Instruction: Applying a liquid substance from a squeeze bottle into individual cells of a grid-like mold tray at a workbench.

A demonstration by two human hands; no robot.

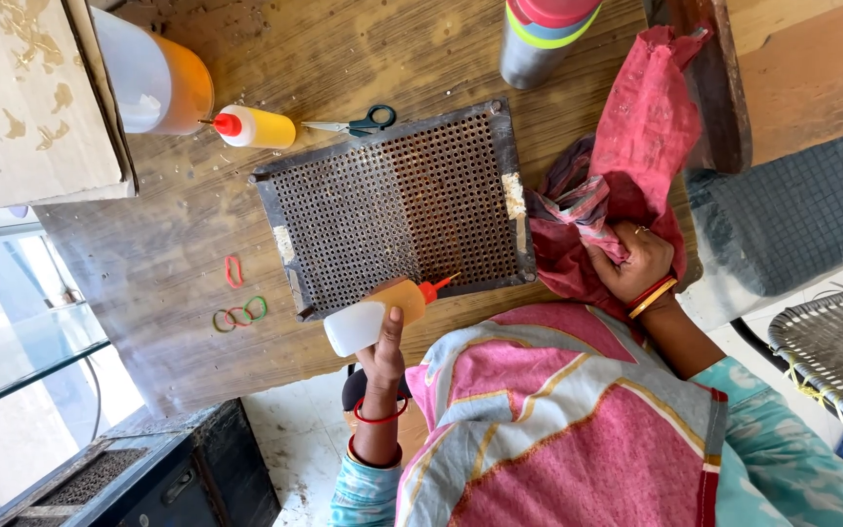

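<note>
Perforated tray [397,210] sits mid-tabletop [168,263]. Squeeze bottle [380,314] in left hand [383,353] over tray's near edge, nozzle tip touching the edge. Right hand [636,268] on cloth [626,176], which lies just right of tray, touching its right edge. Far side: second squeeze bottle [256,127] lying down, scissors [355,124] just right of it, large jug [153,83] left of it. Rubber bands [239,314] left of tray. Cardboard box [26,98] far left. Cylindrical container [543,39] far right of tray.

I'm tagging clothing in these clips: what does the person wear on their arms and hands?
The left hand has a thin red bangle at the wrist and a teal patterned sleeve further up the arm. The right hand has red and gold bangles, a ring and a matching sleeve.
</note>
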